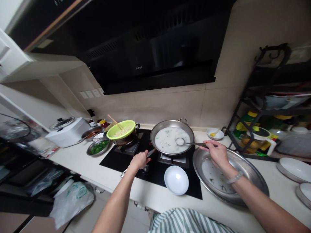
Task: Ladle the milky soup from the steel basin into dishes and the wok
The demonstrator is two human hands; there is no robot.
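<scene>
A metal wok [152, 137] of milky white soup [167, 139] with green bits sits on the right burner. My left hand [140, 160] is closed around the wok's long handle [152, 152]. In my right hand [217, 152] is a ladle [194, 143], its bowl resting at the surface of the soup and holding some white liquid. A white bowl [176, 180] stands on the front of the black cooktop, nearest my side. Under my right forearm lies a wide metal basin [252, 174] with a little cloudy liquid and dark green scraps.
On the left burner, a green colander [132, 124] with pale food and chopsticks [115, 121] sits over a pot. Leafy greens [98, 147] fill a metal dish nearby. A small white dish [215, 133] stands behind the basin. A black rack [243, 103] borders the right; a range hood [157, 48] hangs above.
</scene>
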